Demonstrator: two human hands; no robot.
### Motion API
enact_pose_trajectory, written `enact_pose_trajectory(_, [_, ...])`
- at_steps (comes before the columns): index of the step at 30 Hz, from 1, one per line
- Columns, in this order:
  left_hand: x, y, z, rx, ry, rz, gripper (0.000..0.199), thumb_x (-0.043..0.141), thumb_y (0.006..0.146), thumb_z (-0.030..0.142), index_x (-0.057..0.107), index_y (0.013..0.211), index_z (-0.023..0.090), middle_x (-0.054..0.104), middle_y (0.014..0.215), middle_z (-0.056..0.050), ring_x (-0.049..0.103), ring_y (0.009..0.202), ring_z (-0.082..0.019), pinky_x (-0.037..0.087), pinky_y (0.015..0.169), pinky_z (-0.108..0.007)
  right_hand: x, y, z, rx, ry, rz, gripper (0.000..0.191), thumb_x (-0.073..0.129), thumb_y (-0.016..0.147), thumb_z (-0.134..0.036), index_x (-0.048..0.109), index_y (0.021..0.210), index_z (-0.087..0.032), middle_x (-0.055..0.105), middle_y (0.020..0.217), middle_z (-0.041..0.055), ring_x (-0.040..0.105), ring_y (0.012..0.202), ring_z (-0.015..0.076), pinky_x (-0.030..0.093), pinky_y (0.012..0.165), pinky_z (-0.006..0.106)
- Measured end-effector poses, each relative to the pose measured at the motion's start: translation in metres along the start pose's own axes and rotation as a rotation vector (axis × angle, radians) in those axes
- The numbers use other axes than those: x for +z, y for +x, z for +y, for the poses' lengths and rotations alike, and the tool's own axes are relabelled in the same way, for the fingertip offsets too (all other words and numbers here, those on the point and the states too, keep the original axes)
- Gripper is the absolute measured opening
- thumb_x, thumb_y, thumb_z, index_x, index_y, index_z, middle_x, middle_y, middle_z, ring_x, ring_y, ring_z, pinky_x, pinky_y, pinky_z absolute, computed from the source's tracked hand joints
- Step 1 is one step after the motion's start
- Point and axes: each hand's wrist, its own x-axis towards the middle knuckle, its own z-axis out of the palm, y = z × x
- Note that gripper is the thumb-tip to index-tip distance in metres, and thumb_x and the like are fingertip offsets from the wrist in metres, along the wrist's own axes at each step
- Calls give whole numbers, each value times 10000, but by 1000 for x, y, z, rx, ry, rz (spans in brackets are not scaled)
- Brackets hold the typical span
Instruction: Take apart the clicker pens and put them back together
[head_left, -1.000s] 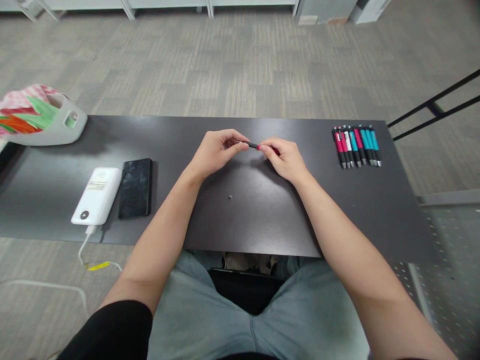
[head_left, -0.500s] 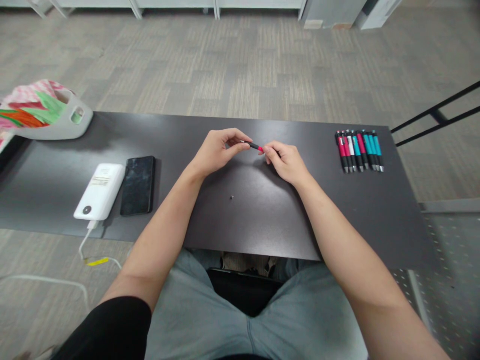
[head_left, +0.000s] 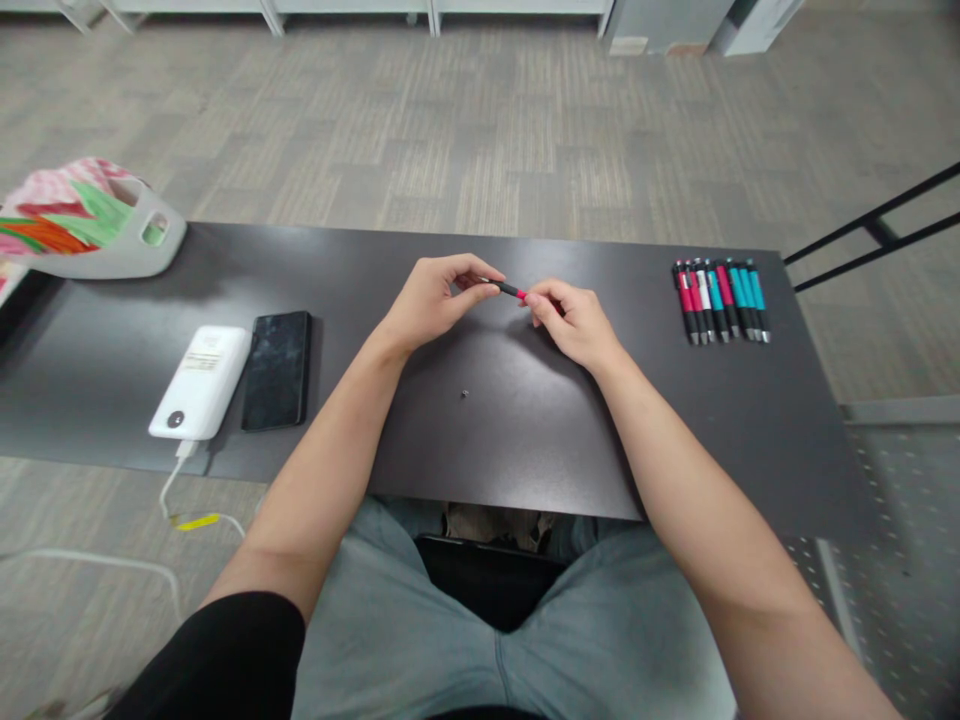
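Note:
Between my two hands, above the dark table (head_left: 525,440), is a black and red pen (head_left: 507,288). My left hand (head_left: 450,293) pinches its black end between thumb and fingertips. The red part is gripped by the closed fingers of my right hand (head_left: 568,318), which hide the rest of that end. On the tabletop below my hands lies a tiny metallic piece (head_left: 464,394), too small to name. A row of pens (head_left: 721,302) with red, pink, white and teal barrels lies side by side to the right of my right hand.
A white power bank (head_left: 201,382) with a cable (head_left: 166,490) lies at the left, beside a black phone (head_left: 277,370). The far left corner holds a white basket (head_left: 161,235) with colourful cloth or bags. A black metal frame (head_left: 877,230) stands past the table's right edge.
Almost nothing differs. Both hands keep their grip on the pen in the same place, and the whole view has shifted very slightly.

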Motion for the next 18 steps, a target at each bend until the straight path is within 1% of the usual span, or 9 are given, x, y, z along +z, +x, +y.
enact_pose_trajectory(2, [0,0,-2,-16,4,4,195,964,1009,461,926,1047,274,922,1098,-77,820,1027,-298,682,1037,-456,1,0,0,-25,-12,39,642,744,1092,-958,752,1076,-317,711,842,22,601,763,262,547,801,428])
enact_pose_trajectory(4, [1,0,-4,-16,-7,-2,244,971,1008,503,922,1070,272,923,1117,-82,827,1045,-302,678,1051,-458,2,0,1,-60,-24,72,609,759,1097,-930,755,1071,-321,707,869,38,612,793,281,567,832,458])
enact_pose_trajectory(6, [2,1,-7,3,-40,0,350,994,988,563,915,1153,265,924,1142,-86,830,1040,-295,670,1054,-449,1,1,1,-80,-36,93,593,730,1125,-912,765,1056,-323,721,901,59,625,817,297,583,862,485])
enact_pose_trajectory(8, [3,1,-8,16,-78,15,502,1030,949,649,896,1231,256,921,1142,-87,827,1022,-282,661,1039,-432,1,1,2,-89,-46,109,596,728,1123,-915,771,1048,-326,742,941,76,637,844,311,594,883,502])
enact_pose_trajectory(10, [4,2,-8,5,-89,24,569,1029,936,735,885,1199,250,918,1111,-85,819,1004,-273,656,1013,-417,0,2,2,-96,-53,122,603,740,1110,-925,773,1039,-328,748,956,83,643,860,318,601,892,511])
enact_pose_trajectory(12, [6,2,-7,-13,-66,19,541,993,968,764,884,1089,248,916,1069,-83,809,987,-272,656,994,-413,0,2,2,-107,-59,126,601,750,1105,-924,779,1033,-328,743,951,84,646,865,321,602,890,514])
enact_pose_trajectory(13, [6,2,-6,-16,-53,18,505,979,990,740,883,1043,247,916,1052,-81,805,978,-272,657,988,-416,0,2,2,-113,-60,126,594,754,1109,-917,784,1032,-328,740,947,84,647,866,321,601,888,516])
enact_pose_trajectory(16, [9,1,-3,1,-31,33,343,967,1016,582,891,982,249,918,1029,-73,808,961,-275,664,990,-431,-1,1,2,-136,-53,119,563,763,1129,-878,802,1036,-324,732,940,82,660,876,321,601,888,517])
enact_pose_trajectory(18, [10,1,-2,10,-15,51,256,959,1019,499,896,963,257,921,1032,-71,820,979,-286,669,1010,-449,-1,1,3,-127,-55,111,548,769,1141,-857,810,1045,-320,732,945,79,675,895,321,605,895,512])
